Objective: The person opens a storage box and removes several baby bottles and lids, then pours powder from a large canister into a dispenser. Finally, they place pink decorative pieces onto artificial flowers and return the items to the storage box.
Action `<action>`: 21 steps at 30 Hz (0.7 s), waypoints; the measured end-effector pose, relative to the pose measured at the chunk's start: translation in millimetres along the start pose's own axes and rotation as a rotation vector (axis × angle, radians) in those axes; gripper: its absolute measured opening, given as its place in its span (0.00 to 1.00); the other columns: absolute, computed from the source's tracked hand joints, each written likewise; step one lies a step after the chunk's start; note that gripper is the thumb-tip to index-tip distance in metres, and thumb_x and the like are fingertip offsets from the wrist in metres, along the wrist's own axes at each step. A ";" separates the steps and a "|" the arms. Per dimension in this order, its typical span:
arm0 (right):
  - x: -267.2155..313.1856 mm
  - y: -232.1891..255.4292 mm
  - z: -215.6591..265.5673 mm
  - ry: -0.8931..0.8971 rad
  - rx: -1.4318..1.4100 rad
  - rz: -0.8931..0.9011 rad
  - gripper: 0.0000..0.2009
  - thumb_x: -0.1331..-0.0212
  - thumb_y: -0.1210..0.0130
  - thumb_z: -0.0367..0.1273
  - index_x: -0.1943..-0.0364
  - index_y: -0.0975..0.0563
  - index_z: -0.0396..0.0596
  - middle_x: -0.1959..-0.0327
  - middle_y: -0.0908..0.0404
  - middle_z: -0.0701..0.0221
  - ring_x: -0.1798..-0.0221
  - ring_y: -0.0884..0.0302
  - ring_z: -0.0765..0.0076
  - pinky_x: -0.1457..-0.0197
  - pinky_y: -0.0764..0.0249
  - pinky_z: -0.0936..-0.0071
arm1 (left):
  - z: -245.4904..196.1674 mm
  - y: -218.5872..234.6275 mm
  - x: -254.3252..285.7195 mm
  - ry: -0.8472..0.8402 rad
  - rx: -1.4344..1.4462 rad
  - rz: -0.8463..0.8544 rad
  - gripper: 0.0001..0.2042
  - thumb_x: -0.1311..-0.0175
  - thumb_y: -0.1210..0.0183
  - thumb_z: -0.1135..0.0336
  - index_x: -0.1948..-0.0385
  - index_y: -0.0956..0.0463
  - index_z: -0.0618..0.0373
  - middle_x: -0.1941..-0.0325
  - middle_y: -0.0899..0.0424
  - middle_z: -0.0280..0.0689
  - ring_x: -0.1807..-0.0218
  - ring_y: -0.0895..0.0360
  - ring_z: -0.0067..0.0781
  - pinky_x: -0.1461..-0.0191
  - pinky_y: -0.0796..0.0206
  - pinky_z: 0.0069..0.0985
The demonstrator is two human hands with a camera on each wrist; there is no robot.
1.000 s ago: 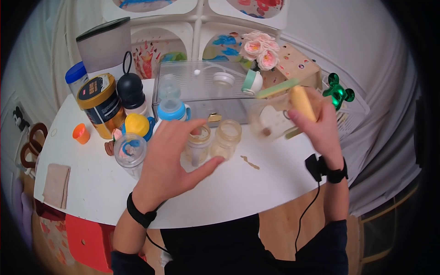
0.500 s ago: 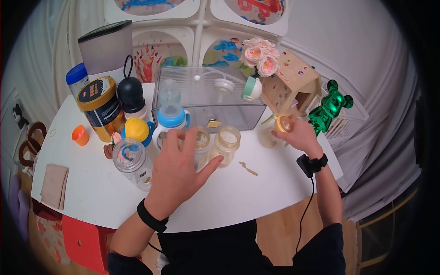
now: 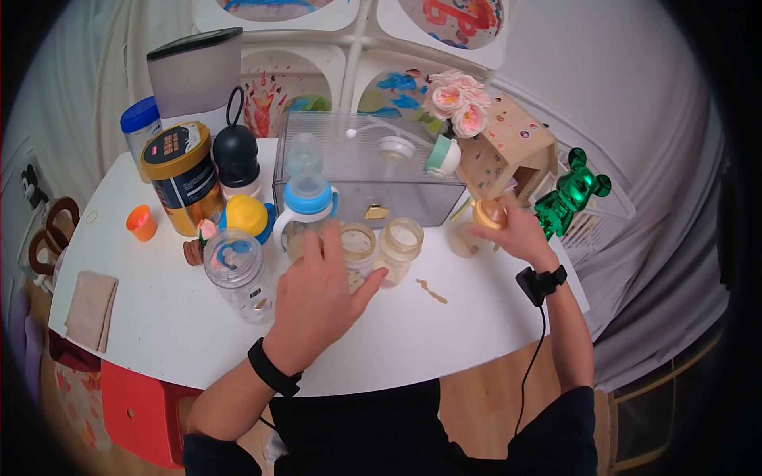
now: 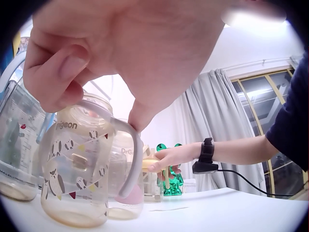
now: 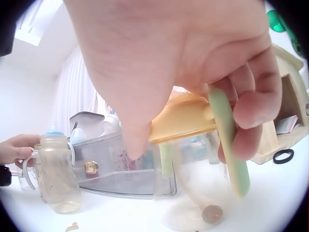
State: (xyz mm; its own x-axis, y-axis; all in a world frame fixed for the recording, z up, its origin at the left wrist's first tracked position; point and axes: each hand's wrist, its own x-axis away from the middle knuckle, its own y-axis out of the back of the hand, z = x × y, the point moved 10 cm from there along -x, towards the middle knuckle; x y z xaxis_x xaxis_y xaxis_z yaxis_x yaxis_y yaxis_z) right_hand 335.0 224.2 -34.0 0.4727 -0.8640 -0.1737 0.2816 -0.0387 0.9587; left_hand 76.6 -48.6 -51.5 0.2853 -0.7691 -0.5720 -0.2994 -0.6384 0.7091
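My left hand is over a clear baby bottle with grey handles and owl prints. In the left wrist view its fingers and thumb curl about the bottle's handle and neck; the bottle has no lid. My right hand grips the yellow lid of a straw cup from above. This clear cup has green handles and a brown straw weight low inside. A second lidless bottle stands just right of the owl bottle. Behind the left hand is a blue-collared bottle.
A grey see-through case fills the table's back middle. Left stand a clear tumbler, a gold tub, a black-topped bottle and an orange cup. A wooden house and green bear figure stand at the right.
My right hand brought the straw cup from a tilted, raised position down upright beside the wooden house, then stayed there. My left hand came closer round the owl bottle.
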 end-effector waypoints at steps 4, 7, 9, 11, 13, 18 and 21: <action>-4.5 -7.9 -3.3 0.042 -0.027 -0.013 0.47 0.45 0.25 0.66 0.33 0.24 0.43 0.60 0.08 0.54 0.57 0.06 0.49 0.51 0.15 0.55 | 3.2 -5.6 0.6 0.068 0.064 0.084 0.47 0.38 0.22 0.40 0.30 0.33 0.71 0.44 0.18 0.57 0.53 0.10 0.56 0.56 0.17 0.43; -2.0 -12.2 -0.6 0.081 0.024 0.010 0.47 0.43 0.23 0.61 0.27 0.28 0.45 0.53 0.08 0.52 0.52 0.06 0.49 0.47 0.15 0.55 | 9.0 -17.5 2.5 0.116 0.108 0.126 0.50 0.40 0.21 0.39 0.30 0.36 0.73 0.41 0.16 0.61 0.51 0.09 0.58 0.53 0.16 0.45; 5.4 -5.1 4.6 0.010 0.065 0.086 0.47 0.42 0.24 0.60 0.25 0.29 0.48 0.46 0.09 0.51 0.46 0.07 0.48 0.44 0.16 0.55 | 11.6 -20.8 2.5 0.144 0.098 0.154 0.50 0.39 0.21 0.41 0.29 0.38 0.73 0.39 0.16 0.64 0.50 0.08 0.59 0.51 0.15 0.46; 16.2 23.4 8.5 0.142 0.118 -0.120 0.46 0.43 0.25 0.63 0.29 0.25 0.45 0.46 0.09 0.53 0.45 0.08 0.47 0.44 0.16 0.54 | 12.1 -20.8 1.9 0.165 0.118 0.169 0.48 0.39 0.22 0.45 0.29 0.38 0.72 0.39 0.16 0.63 0.51 0.08 0.61 0.50 0.15 0.46; 24.0 54.2 18.0 0.222 0.079 -0.273 0.45 0.43 0.26 0.64 0.31 0.23 0.43 0.44 0.11 0.54 0.44 0.10 0.46 0.43 0.17 0.53 | 11.8 -19.7 2.9 0.181 0.115 0.174 0.46 0.39 0.23 0.49 0.29 0.38 0.72 0.39 0.15 0.63 0.51 0.09 0.63 0.50 0.15 0.47; 1.8 108.0 47.0 0.216 -0.258 -0.419 0.42 0.41 0.27 0.59 0.32 0.21 0.42 0.43 0.12 0.52 0.44 0.12 0.46 0.39 0.18 0.55 | 5.7 -19.3 4.9 0.140 0.077 0.134 0.44 0.41 0.25 0.54 0.28 0.39 0.71 0.39 0.16 0.62 0.51 0.10 0.65 0.47 0.16 0.49; -33.8 75.3 78.0 0.252 -0.180 -0.172 0.42 0.41 0.26 0.57 0.30 0.22 0.42 0.42 0.13 0.51 0.39 0.13 0.49 0.34 0.20 0.56 | 3.2 -17.8 4.2 0.065 0.030 0.057 0.44 0.41 0.25 0.54 0.29 0.39 0.71 0.37 0.16 0.62 0.50 0.10 0.65 0.49 0.16 0.48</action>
State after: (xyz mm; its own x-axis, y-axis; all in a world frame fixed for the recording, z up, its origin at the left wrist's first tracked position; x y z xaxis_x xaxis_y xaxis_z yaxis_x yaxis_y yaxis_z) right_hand 275.1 211.4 61.6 0.5904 -0.7007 -0.4006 0.5072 -0.0640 0.8595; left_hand 80.2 -40.6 -67.8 0.3249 -0.8013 -0.5023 -0.3437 -0.5949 0.7266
